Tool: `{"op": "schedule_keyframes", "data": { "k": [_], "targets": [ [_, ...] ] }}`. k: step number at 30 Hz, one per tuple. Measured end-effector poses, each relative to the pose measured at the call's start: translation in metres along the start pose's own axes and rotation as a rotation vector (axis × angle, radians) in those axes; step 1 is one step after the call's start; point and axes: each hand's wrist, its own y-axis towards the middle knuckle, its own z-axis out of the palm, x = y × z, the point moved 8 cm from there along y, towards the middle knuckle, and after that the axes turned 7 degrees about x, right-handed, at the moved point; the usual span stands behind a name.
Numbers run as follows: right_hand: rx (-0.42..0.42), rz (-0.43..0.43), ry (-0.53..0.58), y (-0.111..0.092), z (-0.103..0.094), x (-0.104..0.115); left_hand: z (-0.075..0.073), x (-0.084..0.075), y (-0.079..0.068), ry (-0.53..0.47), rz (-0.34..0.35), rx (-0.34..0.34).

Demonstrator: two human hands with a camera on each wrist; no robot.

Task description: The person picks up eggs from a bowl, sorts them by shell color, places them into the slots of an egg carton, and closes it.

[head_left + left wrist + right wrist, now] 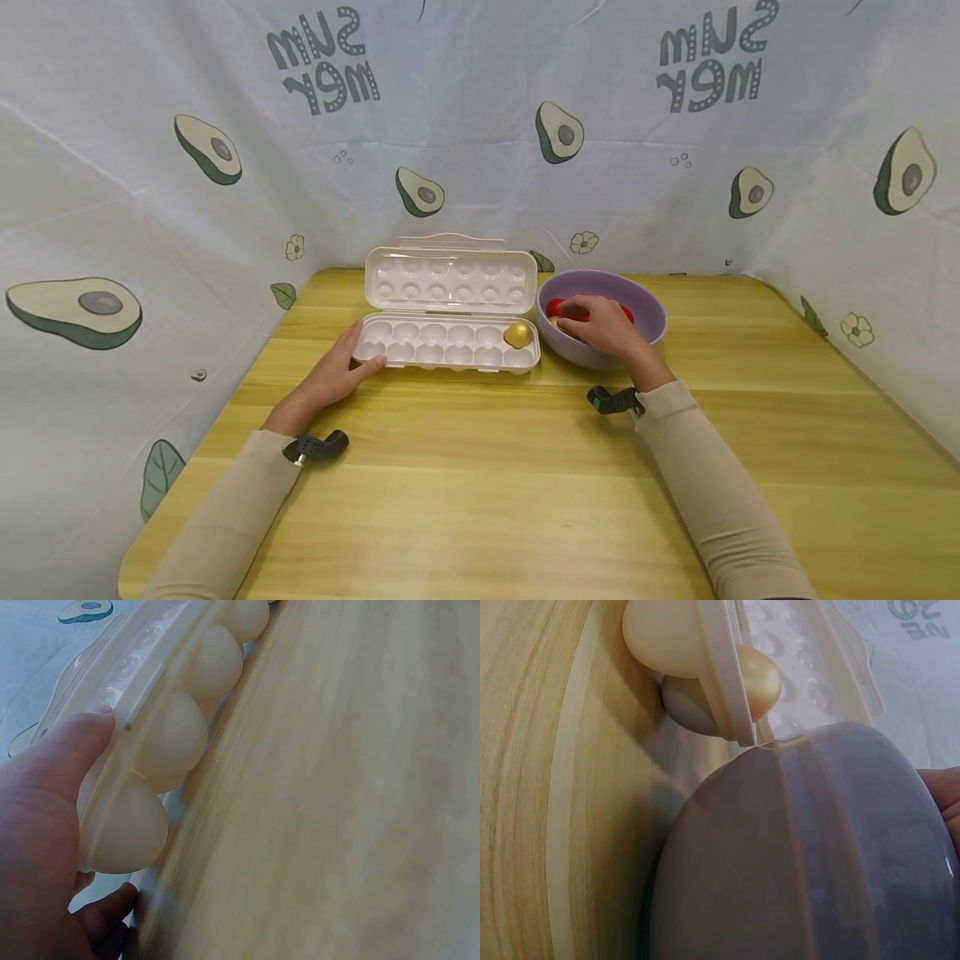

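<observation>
A white plastic egg tray [446, 360] lies with its hinged lid [450, 279] raised at the back. One golden egg [517, 336] fills a cup in the back row at its right end. My left hand [337, 371] holds the tray's left end, thumb [94, 735] over the front rim and fingers by the end wall. Right of the tray stands a purple bowl [651, 312] with red eggs [555, 307] inside. Reaching into it, my right hand [600, 323] pinches another golden egg [553, 321]; the bowl wall hides most of that hand in the right wrist view.
Tray and bowl stand close together near the back of the wooden table [465, 467]. A white cloth [480, 125] with avocado prints hangs behind and at both sides. Dark wrist mounts [318, 446] sit on both wrists.
</observation>
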Motion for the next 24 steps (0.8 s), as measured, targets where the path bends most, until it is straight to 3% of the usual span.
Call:
{"op": "schedule_keyframes", "data": {
  "k": [13,24],
  "targets": [
    [0.012,-0.029,-0.032,0.0020,0.0018,0.0004,-0.0001,0.0011,0.0000,0.005,-0.005,-0.013],
    [0.051,0.010,-0.039,0.0031,0.0043,-0.0022,-0.0001,0.0012,0.0005,0.004,-0.010,-0.004]
  ]
}}
